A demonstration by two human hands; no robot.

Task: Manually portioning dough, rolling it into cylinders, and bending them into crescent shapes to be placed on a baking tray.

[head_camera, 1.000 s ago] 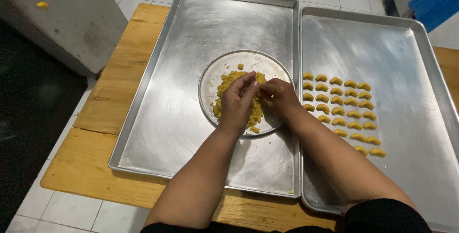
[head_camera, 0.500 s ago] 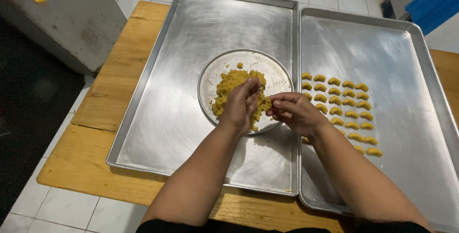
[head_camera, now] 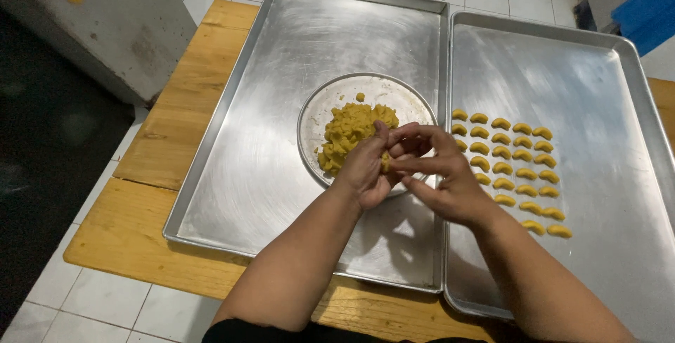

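the left hand (head_camera: 365,167) and right hand (head_camera: 439,178) met over the round plate (head_camera: 316,114), each grip narrow on a small dough piece (head_camera: 385,162) pinched between them. the dough heap (head_camera: 348,132) lay just left; the crescent rows (head_camera: 510,170) lay right, nearer the right hand.

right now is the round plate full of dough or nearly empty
Partly full: a yellow dough heap covers the left-middle of the round plate, with bare metal showing around it.
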